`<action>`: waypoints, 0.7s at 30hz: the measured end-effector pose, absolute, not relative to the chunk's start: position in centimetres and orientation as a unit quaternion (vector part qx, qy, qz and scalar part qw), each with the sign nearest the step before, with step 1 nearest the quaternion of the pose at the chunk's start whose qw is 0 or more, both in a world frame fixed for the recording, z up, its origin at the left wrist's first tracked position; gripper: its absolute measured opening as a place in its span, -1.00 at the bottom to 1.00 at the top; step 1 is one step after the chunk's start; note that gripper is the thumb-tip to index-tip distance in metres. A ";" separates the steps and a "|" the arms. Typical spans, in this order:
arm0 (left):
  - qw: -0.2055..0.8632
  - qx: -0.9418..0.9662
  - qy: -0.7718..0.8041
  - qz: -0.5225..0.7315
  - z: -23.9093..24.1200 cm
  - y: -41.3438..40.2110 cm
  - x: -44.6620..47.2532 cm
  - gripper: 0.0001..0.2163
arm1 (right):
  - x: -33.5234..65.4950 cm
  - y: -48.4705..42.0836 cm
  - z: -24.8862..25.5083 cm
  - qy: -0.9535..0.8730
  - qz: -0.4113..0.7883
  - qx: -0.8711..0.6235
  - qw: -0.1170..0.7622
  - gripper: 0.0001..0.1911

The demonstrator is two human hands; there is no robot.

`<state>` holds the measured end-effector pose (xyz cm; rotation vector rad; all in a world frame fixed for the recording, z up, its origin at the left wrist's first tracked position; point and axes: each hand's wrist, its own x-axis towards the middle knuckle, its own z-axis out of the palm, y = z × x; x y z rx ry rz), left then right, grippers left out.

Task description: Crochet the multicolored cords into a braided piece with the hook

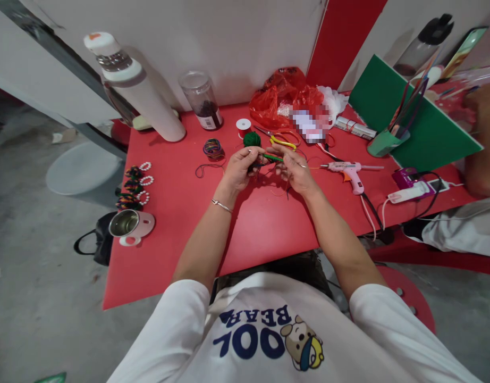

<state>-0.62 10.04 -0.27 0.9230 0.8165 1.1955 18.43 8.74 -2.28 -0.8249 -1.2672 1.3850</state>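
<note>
Over the red table point(253, 229), my left hand point(242, 166) is closed around a small dark piece of yarn work, mostly hidden by the fingers. My right hand point(296, 169) grips a crochet hook with a green handle point(273, 158), its tip reaching toward the left fingers. Loose strands of dark and orange yarn hang between the two hands. Just beyond them sits a ball of green yarn point(252, 139). A multicoloured yarn ball point(213, 149) lies to the left, with a strand trailing from it.
Scissors point(284, 140), a red spool point(243, 127) and a red plastic bag point(277, 101) lie behind the hands. At right are a pink glue gun point(352, 174) and a power strip point(414, 191). A mug point(131, 223), beaded yarn pieces point(134, 186) and a white bottle point(145, 96) stand left.
</note>
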 end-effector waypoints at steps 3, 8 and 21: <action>0.664 0.409 0.353 0.517 -0.7 9.9 -0.3 -0.73 | 18.1 8.7 -2.3 -0.523 0.584 -0.342 0.518 -0.42; 0.659 0.405 0.344 0.532 -1.3 10.6 -0.5 -0.44 | 17.9 8.9 -2.2 -0.528 0.524 -0.369 0.557 -0.53; 0.649 0.309 0.393 0.573 0.5 11.2 -1.9 -0.88 | 18.2 9.1 -2.8 -0.533 0.487 -0.386 0.575 -0.57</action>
